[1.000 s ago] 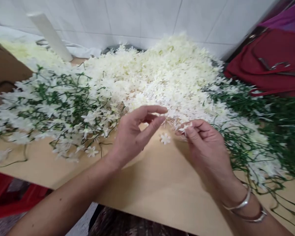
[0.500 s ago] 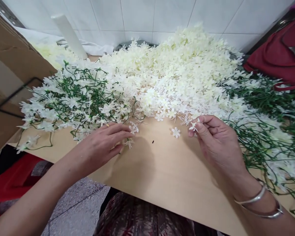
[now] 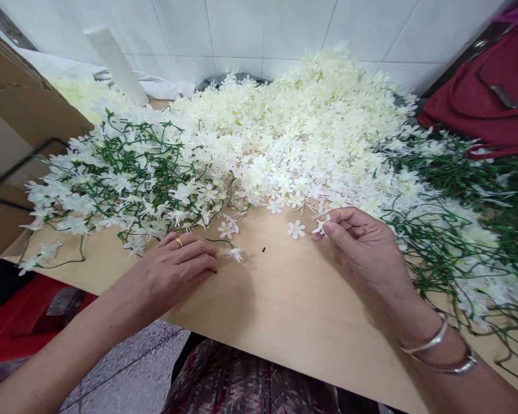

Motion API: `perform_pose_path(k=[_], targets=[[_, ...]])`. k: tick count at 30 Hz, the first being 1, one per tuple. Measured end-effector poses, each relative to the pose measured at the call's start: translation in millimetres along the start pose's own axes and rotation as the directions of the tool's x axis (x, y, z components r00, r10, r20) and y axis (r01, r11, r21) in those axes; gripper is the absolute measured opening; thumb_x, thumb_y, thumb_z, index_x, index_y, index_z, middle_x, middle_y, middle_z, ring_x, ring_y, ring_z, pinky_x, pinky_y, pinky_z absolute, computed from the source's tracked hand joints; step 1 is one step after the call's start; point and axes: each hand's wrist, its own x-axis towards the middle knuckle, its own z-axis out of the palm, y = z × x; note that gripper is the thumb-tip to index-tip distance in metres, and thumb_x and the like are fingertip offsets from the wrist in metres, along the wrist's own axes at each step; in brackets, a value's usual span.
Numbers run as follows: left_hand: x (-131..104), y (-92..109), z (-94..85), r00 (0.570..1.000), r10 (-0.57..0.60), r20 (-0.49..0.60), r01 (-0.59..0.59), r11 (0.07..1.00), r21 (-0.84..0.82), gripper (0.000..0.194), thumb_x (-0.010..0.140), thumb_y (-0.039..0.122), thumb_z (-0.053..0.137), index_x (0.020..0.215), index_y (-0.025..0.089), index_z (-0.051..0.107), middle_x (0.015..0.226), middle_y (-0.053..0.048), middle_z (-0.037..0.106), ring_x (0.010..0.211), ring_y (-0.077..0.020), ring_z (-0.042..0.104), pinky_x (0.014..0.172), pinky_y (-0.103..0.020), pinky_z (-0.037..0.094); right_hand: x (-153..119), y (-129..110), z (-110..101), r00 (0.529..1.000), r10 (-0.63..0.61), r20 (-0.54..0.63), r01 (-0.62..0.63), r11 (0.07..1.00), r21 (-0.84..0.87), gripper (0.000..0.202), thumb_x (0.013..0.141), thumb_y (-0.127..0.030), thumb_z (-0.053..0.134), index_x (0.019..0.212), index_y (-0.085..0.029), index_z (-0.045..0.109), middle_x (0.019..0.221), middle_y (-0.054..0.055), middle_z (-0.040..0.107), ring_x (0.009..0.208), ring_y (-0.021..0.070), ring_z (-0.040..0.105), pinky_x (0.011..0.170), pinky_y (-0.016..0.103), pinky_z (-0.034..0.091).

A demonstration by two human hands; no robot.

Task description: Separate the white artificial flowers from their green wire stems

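My right hand (image 3: 362, 241) pinches a small white artificial flower (image 3: 322, 226) between thumb and fingertips, above the table. My left hand (image 3: 181, 264) is low over the table, palm down, its fingers curled together round a thin green artificial flower stem; the fingertips are partly hidden. A white flower head (image 3: 235, 253) on that stem pokes out past the fingers. Just beyond them lies another white flower (image 3: 227, 229). Between the hands rest a loose flat white blossom (image 3: 296, 229) and a tiny black piece (image 3: 263, 249).
Stemmed white flowers (image 3: 133, 172) are heaped at left, and a big pile of cream blossoms (image 3: 311, 109) runs along the tiled wall. More green stems (image 3: 440, 241) lie at right, below a red bag (image 3: 492, 98). A cardboard box (image 3: 21, 98) borders the left side.
My left hand has drawn back toward me and left, its fingers curling in; a flower beside it now shows uncovered. My right hand still holds its flower. The view has shifted slightly.
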Motion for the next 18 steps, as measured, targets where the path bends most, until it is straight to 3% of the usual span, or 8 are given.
perform_pose_path(k=[4, 7, 9, 11, 12, 14, 18], targets=[[32.7, 30.8, 2.6, 0.97, 0.031, -0.241, -0.078, 0.979, -0.186, 0.016, 0.101, 0.013, 0.062, 0.114, 0.024, 0.064, 0.111, -0.002, 0.077, 0.117, -0.0204, 0.069, 0.104, -0.034, 0.045, 0.4, -5.9, 0.2, 0.999, -0.003, 0.042, -0.002, 0.994, 0.11, 0.027, 0.076, -0.042, 0.092, 0.088, -0.024, 0.075, 0.07, -0.001, 0.077, 0.069, 0.0153, 0.074, 0.072, 0.027, 0.059], [64.5, 53.0, 16.0, 0.89, -0.185, -0.417, -0.048, 0.871, -0.489, 0.012, 0.1, 0.016, 0.065, 0.109, 0.024, 0.064, 0.102, -0.002, 0.076, 0.103, -0.0189, 0.073, 0.096, -0.034, 0.051, 1.4, -6.9, -5.2, 0.998, -0.002, 0.058, -0.006, 0.99, 0.139, 0.028, 0.076, -0.044, 0.092, 0.089, -0.024, 0.076, 0.072, -0.001, 0.076, 0.068, 0.0148, 0.072, 0.074, 0.028, 0.058], [83.6, 62.3, 29.7, 0.857, -0.407, -0.316, 0.009, 0.624, -0.781, 0.006, 0.103, 0.024, 0.06, 0.108, 0.023, 0.064, 0.093, -0.002, 0.073, 0.088, -0.0163, 0.073, 0.082, -0.03, 0.056, 2.3, -6.2, -9.7, 0.998, -0.011, 0.064, 0.002, 0.99, 0.138, 0.026, 0.08, -0.044, 0.089, 0.089, -0.024, 0.075, 0.074, -0.001, 0.075, 0.067, 0.0139, 0.069, 0.075, 0.028, 0.056], [97.0, 66.6, 43.2, 0.855, -0.494, -0.155, 0.05, 0.377, -0.925, 0.011, 0.104, 0.031, 0.06, 0.105, 0.021, 0.065, 0.081, 0.0, 0.069, 0.074, -0.014, 0.07, 0.072, -0.026, 0.056, 3.7, -4.8, -13.7, 0.997, -0.031, 0.073, 0.022, 0.993, 0.12, 0.024, 0.083, -0.043, 0.087, 0.09, -0.023, 0.075, 0.079, -0.001, 0.073, 0.071, 0.0134, 0.067, 0.077, 0.027, 0.054], [101.0, 67.3, 48.8, 0.859, -0.504, -0.092, 0.075, 0.301, -0.951, 0.014, 0.103, 0.033, 0.062, 0.103, 0.02, 0.066, 0.077, 0.001, 0.067, 0.07, -0.0132, 0.068, 0.069, -0.025, 0.056, 4.5, -4.0, -15.1, 0.996, -0.042, 0.084, 0.033, 0.994, 0.102, 0.023, 0.084, -0.043, 0.086, 0.089, -0.023, 0.075, 0.081, -0.001, 0.072, 0.074, 0.0135, 0.066, 0.077, 0.027, 0.053], [104.0, 67.2, 57.0, 0.861, -0.508, -0.017, 0.124, 0.242, -0.962, 0.017, 0.1, 0.035, 0.066, 0.101, 0.019, 0.069, 0.073, 0.002, 0.065, 0.065, -0.0119, 0.065, 0.064, -0.023, 0.055, 5.7, -2.4, -16.5, 0.991, -0.036, 0.131, 0.028, 0.998, 0.06, 0.023, 0.086, -0.043, 0.084, 0.089, -0.022, 0.075, 0.082, 0.0, 0.071, 0.078, 0.0141, 0.064, 0.078, 0.027, 0.052], [100.9, 66.3, 63.5, 0.859, -0.511, -0.003, 0.161, 0.276, -0.948, 0.014, 0.097, 0.032, 0.07, 0.098, 0.019, 0.073, 0.075, 0.002, 0.068, 0.062, -0.0098, 0.064, 0.061, -0.02, 0.053, 4.8, 0.2, -13.6, 0.971, 0.072, 0.229, -0.091, 0.993, 0.073, 0.029, 0.083, -0.047, 0.086, 0.089, -0.021, 0.073, 0.073, -0.001, 0.07, 0.069, 0.0139, 0.063, 0.072, 0.028, 0.051]])
